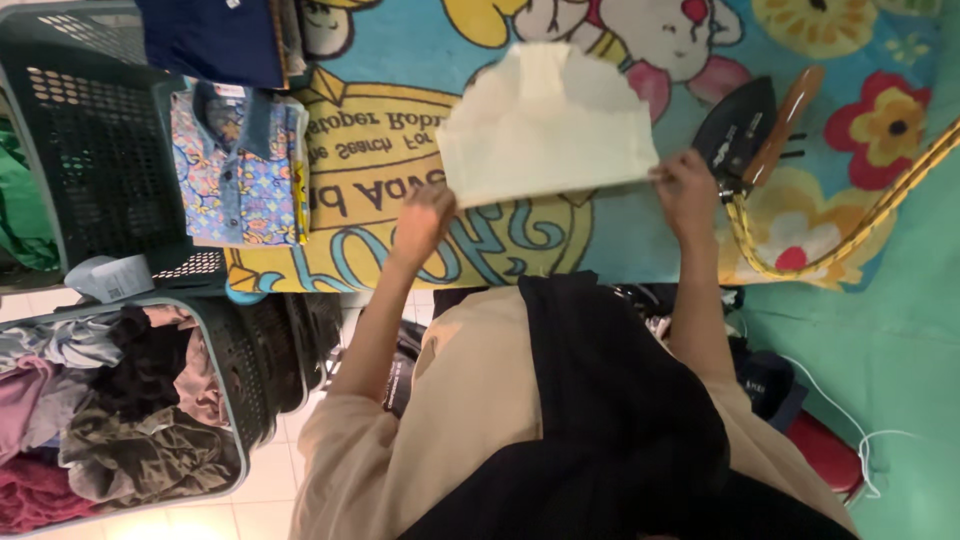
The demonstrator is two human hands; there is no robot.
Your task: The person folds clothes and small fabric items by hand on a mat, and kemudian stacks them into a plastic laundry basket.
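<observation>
Pale tag on basket rim

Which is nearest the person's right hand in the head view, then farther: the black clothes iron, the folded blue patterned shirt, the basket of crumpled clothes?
From the right hand:
1. Black clothes iron, right beside it.
2. Folded blue patterned shirt, far left.
3. Basket of crumpled clothes, lower left corner.

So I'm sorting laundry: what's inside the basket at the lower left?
The basket holds a heap of crumpled clothes: grey, pink, black, olive and dark red pieces. Whatever lies beneath the top layer is covered.
</observation>
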